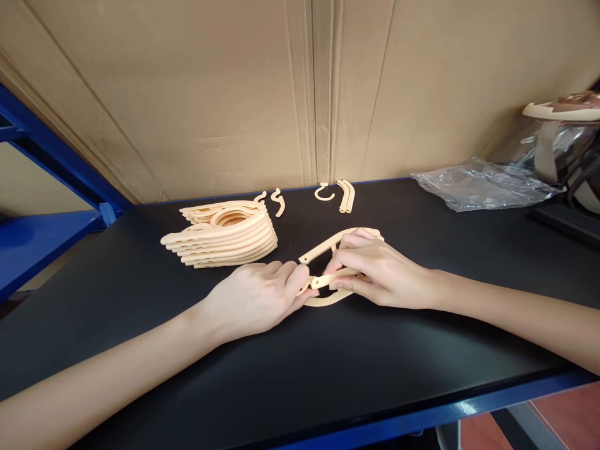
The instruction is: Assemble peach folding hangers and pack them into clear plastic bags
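Note:
A cream plastic hanger (323, 248) lies on the black table top (140, 300) in the middle. My left hand (255, 299) pinches its near end from the left, fingers closed. My right hand (377, 270) covers its right part, fingers curled round the arms of the hanger. Both hands meet at a small joint of the hanger (319, 282). Behind my left hand sits a stack of several like hangers (225, 234).
Small cream hook pieces (279, 201) and another hook (323, 192) with curved strips (347, 195) lie at the table's back edge, against a cardboard wall. A crumpled clear plastic bag (482, 184) lies at the back right. A blue metal frame (56, 206) stands at the left.

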### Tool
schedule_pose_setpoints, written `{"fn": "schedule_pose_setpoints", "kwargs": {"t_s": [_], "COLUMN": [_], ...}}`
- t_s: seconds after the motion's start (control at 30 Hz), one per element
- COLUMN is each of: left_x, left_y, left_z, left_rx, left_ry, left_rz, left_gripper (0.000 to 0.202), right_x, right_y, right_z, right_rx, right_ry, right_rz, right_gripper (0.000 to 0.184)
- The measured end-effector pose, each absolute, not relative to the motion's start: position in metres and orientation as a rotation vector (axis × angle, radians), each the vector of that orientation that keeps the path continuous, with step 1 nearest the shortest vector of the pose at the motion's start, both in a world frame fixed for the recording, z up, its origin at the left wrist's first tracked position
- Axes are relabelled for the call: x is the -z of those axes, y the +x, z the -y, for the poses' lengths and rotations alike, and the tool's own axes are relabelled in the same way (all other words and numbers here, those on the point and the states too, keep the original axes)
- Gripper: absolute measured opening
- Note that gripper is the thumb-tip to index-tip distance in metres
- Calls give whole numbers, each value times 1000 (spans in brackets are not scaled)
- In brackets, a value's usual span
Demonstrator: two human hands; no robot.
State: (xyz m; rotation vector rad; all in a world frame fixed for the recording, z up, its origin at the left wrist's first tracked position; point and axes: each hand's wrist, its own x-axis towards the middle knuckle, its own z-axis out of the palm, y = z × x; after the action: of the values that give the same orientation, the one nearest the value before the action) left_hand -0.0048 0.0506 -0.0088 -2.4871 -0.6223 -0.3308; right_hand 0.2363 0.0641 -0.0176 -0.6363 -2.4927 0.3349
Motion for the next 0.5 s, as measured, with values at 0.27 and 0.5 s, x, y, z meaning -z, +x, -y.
{"fn": "schedule_pose_setpoints", "kwargs": {"t_s": [0.27, 0.5], "left_x": [7, 7], "left_y": [-3, -5], "left_z": [-50, -49], "left_rx": [405, 360], "left_ry": [-2547, -2557], "left_rz": [603, 576], "left_gripper": [39, 39], "right_x": [15, 14], "right_y": [235, 234], "right_z": [-63, -64], "right_rx": [-379, -409], "right_ry": [-636, -624], "right_rz": [2492, 2512], "right_gripper": [12, 12]}}
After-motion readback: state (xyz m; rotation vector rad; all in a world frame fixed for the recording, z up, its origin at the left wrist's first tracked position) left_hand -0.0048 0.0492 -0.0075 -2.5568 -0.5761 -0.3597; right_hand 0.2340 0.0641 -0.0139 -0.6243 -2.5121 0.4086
